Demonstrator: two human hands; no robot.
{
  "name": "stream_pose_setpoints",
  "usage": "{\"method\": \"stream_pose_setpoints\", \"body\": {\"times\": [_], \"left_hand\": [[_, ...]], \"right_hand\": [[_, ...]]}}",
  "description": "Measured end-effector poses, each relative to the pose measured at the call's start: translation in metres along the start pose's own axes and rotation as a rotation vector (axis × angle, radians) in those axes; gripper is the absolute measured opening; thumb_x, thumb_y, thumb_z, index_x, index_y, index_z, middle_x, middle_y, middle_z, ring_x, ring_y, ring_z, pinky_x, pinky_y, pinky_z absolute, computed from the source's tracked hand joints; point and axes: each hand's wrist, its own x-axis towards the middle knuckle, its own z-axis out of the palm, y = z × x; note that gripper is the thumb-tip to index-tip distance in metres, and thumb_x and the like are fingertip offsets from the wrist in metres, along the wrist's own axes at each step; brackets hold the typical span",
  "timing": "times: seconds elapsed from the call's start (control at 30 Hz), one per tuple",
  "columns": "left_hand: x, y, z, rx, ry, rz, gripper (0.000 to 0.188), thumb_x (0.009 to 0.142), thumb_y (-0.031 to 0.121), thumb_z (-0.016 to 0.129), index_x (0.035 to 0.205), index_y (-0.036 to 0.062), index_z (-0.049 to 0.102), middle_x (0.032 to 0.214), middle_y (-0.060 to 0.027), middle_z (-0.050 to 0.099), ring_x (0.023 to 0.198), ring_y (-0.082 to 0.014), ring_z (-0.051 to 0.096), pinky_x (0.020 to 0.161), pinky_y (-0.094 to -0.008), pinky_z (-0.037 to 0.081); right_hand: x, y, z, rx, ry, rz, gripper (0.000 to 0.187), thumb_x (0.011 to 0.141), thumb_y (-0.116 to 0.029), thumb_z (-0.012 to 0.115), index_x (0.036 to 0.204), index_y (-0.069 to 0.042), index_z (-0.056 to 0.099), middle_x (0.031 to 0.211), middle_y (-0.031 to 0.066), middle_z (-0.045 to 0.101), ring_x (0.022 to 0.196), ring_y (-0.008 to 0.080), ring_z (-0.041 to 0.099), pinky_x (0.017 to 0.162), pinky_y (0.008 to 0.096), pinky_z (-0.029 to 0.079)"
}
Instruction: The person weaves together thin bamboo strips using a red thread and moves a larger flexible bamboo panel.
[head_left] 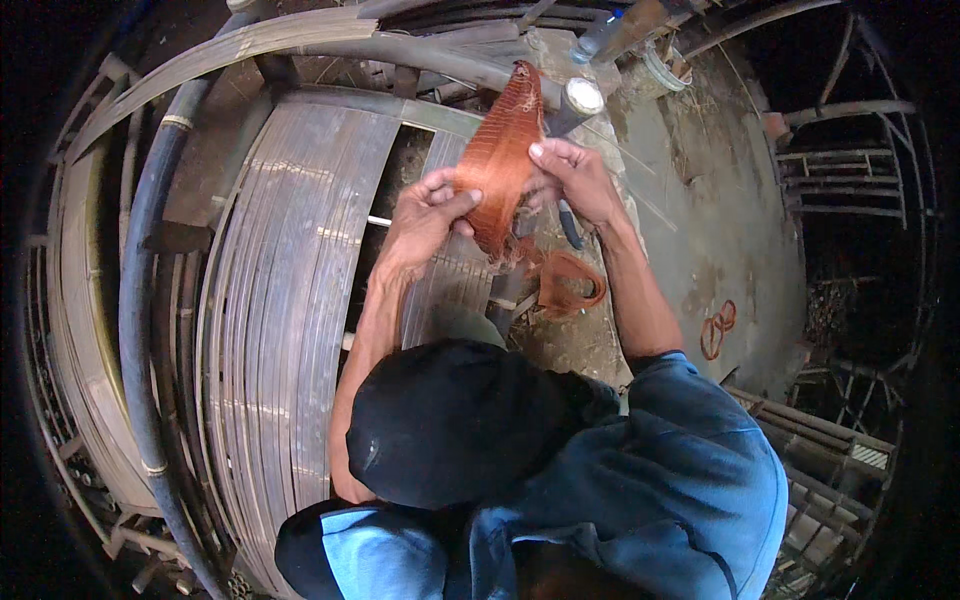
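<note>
Rust-orange mesh piece (505, 165) is held up between both hands, near the far right part of a slatted platform (285, 200). Left hand (425, 220): thumb and fingers pinch its left edge. Right hand (580, 182): thumb and fingers grip its right edge. Below lies a similarly coloured looped piece (563, 268). Well apart, right: thin rust-coloured rings (718, 322) on grey floor (690, 200).

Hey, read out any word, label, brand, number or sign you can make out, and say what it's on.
No text can be read here.
Orange-brown cloth between the left hand and right hand: no lettering visible.
Black cap and blue shirt: none visible.
Bottle with a blue cap: too small to tell.
</note>
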Motion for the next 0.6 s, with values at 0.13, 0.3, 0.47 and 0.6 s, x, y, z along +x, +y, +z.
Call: {"method": "stream_pose_setpoints", "body": {"times": [0.13, 0.3, 0.47, 0.6], "left_hand": [[-0.002, -0.005, -0.009, -0.161, 0.129, 0.022, 0.024, 0.093, 0.006, 0.069, 0.116, 0.0032, 0.062, 0.1, -0.0057, 0.071, 0.072, -0.0101, 0.065, 0.058, -0.0226, 0.054], [-0.003, -0.005, -0.01, -0.169, 0.122, 0.024, 0.023, 0.093, 0.007, 0.069, 0.115, 0.0036, 0.062, 0.1, -0.0066, 0.071, 0.077, -0.0107, 0.066, 0.057, -0.0222, 0.054], [-0.004, -0.004, -0.01, -0.177, 0.092, 0.001, 0.024, 0.092, 0.007, 0.07, 0.115, 0.0036, 0.063, 0.097, -0.0056, 0.071, 0.077, -0.0097, 0.066, 0.057, -0.022, 0.054], [-0.003, -0.007, -0.008, -0.183, 0.08, 0.013, 0.023, 0.091, 0.006, 0.071, 0.113, 0.0044, 0.064, 0.096, -0.0041, 0.071, 0.075, -0.0087, 0.065, 0.058, -0.0212, 0.053]], "right_hand": [[-0.019, 0.016, 0.008, -0.053, -0.002, 0.074, 0.026, 0.098, -0.023, 0.067, 0.113, -0.003, 0.071, 0.09, 0.005, 0.072, 0.071, 0.0092, 0.068, 0.058, 0.023, 0.056], [-0.021, 0.034, -0.002, -0.052, 0.024, 0.123, 0.025, 0.098, -0.024, 0.068, 0.114, -0.004, 0.071, 0.093, 0.003, 0.072, 0.072, 0.0074, 0.065, 0.063, 0.0201, 0.054], [-0.013, 0.042, 0.009, -0.021, 0.026, 0.112, 0.027, 0.097, -0.025, 0.07, 0.114, -0.005, 0.071, 0.096, 0.0019, 0.071, 0.08, 0.0078, 0.065, 0.072, 0.0216, 0.054], [-0.015, 0.049, 0.015, -0.165, 0.033, -0.026, 0.025, 0.099, -0.026, 0.067, 0.11, -0.003, 0.071, 0.096, 0.0049, 0.071, 0.084, 0.013, 0.068, 0.078, 0.0264, 0.057]]}}
